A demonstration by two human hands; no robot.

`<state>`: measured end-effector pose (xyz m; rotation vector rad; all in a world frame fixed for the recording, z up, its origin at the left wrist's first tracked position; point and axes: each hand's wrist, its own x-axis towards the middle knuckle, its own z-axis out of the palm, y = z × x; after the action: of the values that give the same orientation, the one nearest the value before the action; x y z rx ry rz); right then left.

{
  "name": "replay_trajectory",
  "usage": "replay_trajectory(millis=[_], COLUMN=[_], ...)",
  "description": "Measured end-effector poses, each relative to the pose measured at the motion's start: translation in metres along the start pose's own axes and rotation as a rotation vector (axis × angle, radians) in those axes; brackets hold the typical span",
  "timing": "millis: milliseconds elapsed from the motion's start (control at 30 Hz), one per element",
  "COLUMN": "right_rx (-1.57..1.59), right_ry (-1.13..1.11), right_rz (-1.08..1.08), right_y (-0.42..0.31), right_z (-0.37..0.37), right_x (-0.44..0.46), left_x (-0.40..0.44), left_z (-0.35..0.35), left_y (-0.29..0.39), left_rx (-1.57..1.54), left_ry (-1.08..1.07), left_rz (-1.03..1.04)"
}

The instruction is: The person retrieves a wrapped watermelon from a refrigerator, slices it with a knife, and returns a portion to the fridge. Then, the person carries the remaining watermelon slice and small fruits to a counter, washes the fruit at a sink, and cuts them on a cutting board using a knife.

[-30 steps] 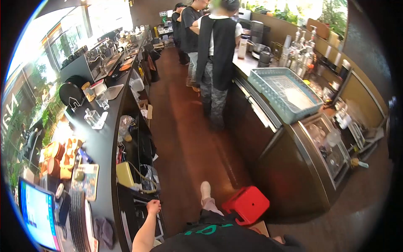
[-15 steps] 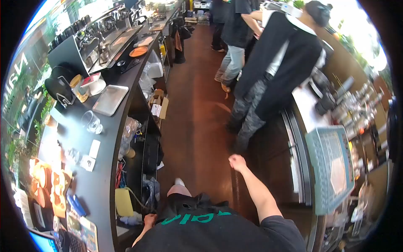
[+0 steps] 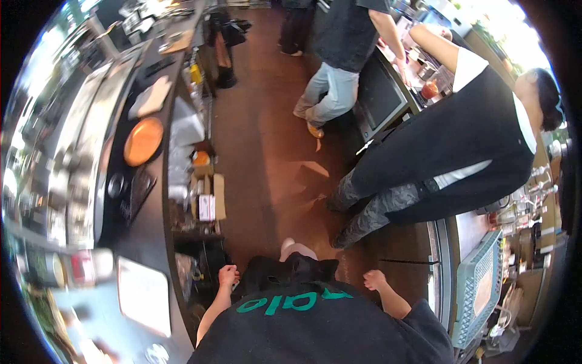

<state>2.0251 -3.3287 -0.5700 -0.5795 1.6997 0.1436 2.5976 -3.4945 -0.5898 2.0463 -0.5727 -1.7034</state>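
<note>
My left hand (image 3: 228, 275) is loosely curled in front of my left side, close to the shelves under the left counter. I make out nothing held in it. On the other side, my right hand (image 3: 375, 279) is closed in a loose fist beside my dark shirt (image 3: 297, 324). It appears to hold nothing and hangs over the brown floor (image 3: 260, 158), touching no object.
A co-worker in a dark vest (image 3: 448, 145) leans at the right counter, legs in the aisle. Beyond stands another person in light jeans (image 3: 333, 91). The left counter bears an orange round plate (image 3: 143, 141) and a tray (image 3: 143, 294). A teal crate (image 3: 476, 297) sits right.
I have moved forward along the aisle; the plate and both people appear nearer. My left hand has swung forward and up, my right hand back towards my body. The co-worker in the vest leans further right.
</note>
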Motion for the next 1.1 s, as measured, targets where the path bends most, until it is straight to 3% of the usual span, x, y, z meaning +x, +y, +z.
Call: replay_trajectory(millis=[67, 167, 233, 267, 300, 333, 367, 433, 467, 533, 633, 667, 700, 733, 767, 867, 900, 933, 967, 1033, 1100], right_rx=[0.312, 0.341, 0.297, 0.077, -0.21, -0.611, -0.94, -0.382, -0.465, -0.517, -0.292, -0.268, -0.089, -0.125, -0.154, -0.075, -0.1, -0.405, -0.404, -1.045, -0.725], right_ry=[0.418, 0.465, 0.311, 0.266, 0.236, 0.294, 0.44, 0.522, 0.375, 0.419, 0.384, 0.367, 0.312, 0.321, 0.342, 0.321, 0.314, 0.333, 0.265, 0.442, 0.492], right_rz=[0.289, 0.379, 0.386, 0.342, 0.078, -0.202, -0.443, -0.539, -0.64, -0.719, -0.849, -0.917, -0.97, -1.026, -1.078, -0.947, -0.8, -0.755, -0.533, -0.567, -0.561], right_y=[-0.014, -0.054, -0.11, -0.136, -0.163, -0.19, -0.216, -0.435, -0.521, -0.668, -0.836, -0.874, -0.904, -0.927, -0.945, -0.946, -0.928, -0.914, -0.9, -0.866, -0.806], right_z=[-0.01, -0.04, -0.069, -0.083, -0.088, -0.094, -0.1, -0.147, -0.171, -0.205, -0.25, -0.262, -0.272, -0.283, -0.296, -0.329, -0.339, -0.358, -0.369, -0.385, -0.393], right_x=[-0.045, -0.028, 0.002, 0.04, 0.105, 0.168, 0.229, 0.18, 0.174, 0.158, 0.131, 0.139, 0.146, 0.157, 0.167, 0.212, 0.236, 0.266, 0.272, 0.283, 0.349], left_x=[0.054, 0.125, 0.17, 0.192, 0.226, 0.231, 0.234, 0.26, 0.269, 0.291, 0.333, 0.35, 0.37, 0.4, 0.416, 0.457, 0.466, 0.48, 0.487, 0.496, 0.506], left_z=[0.016, 0.051, 0.069, 0.073, 0.074, 0.08, 0.086, 0.099, 0.107, 0.122, 0.139, 0.14, 0.147, 0.154, 0.157, 0.169, 0.175, 0.184, 0.198, 0.229, 0.265], left_y=[0.049, 0.131, 0.155, 0.165, 0.157, 0.2, 0.239, 0.295, 0.331, 0.386, 0.451, 0.477, 0.498, 0.526, 0.57, 0.703, 0.741, 0.781, 0.816, 0.874, 0.923], left_rx=[0.095, 0.05, 0.104, 0.122, 0.284, 0.582, 0.544, 0.374, 0.176, -0.059, 0.533, 0.736, 0.809, 0.772, 0.74, 0.764, 0.842, 0.845, 0.852, 0.853, 0.859], left_ry=[-0.034, -0.004, -0.054, -0.081, -0.051, 0.027, 0.042, 0.045, 0.026, -0.004, 0.149, 0.003, 0.018, -0.009, -0.03, -0.113, -0.175, -0.171, -0.252, -0.393, -0.551], left_rz=[0.024, 0.022, 0.0, -0.03, 0.245, 0.246, 0.329, 0.465, 0.405, 0.325, 0.456, 0.417, 0.368, 0.292, 0.344, 0.448, 0.496, 0.502, 0.513, 0.55, 0.561])
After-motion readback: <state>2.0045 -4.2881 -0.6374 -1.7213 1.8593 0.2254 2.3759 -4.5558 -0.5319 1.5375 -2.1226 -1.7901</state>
